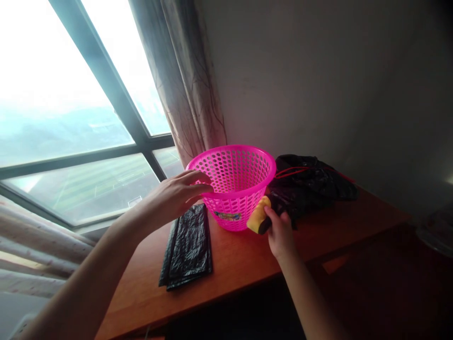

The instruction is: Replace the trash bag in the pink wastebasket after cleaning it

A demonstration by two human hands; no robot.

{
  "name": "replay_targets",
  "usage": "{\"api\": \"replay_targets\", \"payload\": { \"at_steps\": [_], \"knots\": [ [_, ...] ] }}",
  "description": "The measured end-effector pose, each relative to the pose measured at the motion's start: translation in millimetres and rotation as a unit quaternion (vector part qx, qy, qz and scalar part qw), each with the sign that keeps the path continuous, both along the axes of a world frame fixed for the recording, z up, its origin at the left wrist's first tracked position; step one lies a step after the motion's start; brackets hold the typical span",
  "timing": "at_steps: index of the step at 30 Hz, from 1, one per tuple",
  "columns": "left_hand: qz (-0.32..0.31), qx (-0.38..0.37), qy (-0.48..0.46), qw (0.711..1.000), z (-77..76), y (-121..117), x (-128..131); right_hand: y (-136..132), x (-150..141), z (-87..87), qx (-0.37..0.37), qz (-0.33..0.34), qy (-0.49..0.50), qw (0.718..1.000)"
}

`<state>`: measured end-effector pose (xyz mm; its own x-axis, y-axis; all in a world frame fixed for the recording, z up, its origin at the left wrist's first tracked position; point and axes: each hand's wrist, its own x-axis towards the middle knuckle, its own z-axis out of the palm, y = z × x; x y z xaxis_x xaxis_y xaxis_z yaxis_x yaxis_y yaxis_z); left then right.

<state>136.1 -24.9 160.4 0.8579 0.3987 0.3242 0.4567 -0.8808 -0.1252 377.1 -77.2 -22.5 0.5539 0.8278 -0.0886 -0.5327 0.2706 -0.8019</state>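
As left fingers touch the labelled basket, right fingers hold something yellow.

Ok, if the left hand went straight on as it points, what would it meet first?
Probably the pink basket, at its near rim; the left hand may be touching it, depth is unclear.

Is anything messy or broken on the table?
I don't see anything spilled or broken. The pink basket stands upright. The only messy-looking bit is the crumpled black plastic to its right, all bunched up, while the folded black plastic on the left lies flat and fairly neat.
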Motion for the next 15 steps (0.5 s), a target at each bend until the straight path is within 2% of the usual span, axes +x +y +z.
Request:
{"api": "replay_targets", "payload": {
  "at_steps": [2,4,7,11,15],
  "knots": [
    [0.004,-0.007,-0.006,1.0,-2.8,1.7,-5.3,-3.4,-7.1,-25.9,-0.056,0.016,0.044,0.997],
    [0.015,-0.008,-0.007,1.0,-5.4,3.0,-10.6,-6.4,-12.8,-44.1,-0.099,0.042,0.087,0.99],
    [0.044,-0.007,-0.011,0.999,-10.9,7.0,-19.3,-7.9,-17.1,-54.7,-0.135,0.059,0.117,0.982],
    [0.059,-0.011,-0.033,0.998,-21.1,17.5,-31.0,-6.9,-17.3,-42.4,-0.126,0.064,0.118,0.983],
    [0.07,-0.014,-0.049,0.996,-26.5,28.0,-34.9,-7.3,-14.8,-4.0,-0.058,0.054,0.095,0.992]
  ]
}}
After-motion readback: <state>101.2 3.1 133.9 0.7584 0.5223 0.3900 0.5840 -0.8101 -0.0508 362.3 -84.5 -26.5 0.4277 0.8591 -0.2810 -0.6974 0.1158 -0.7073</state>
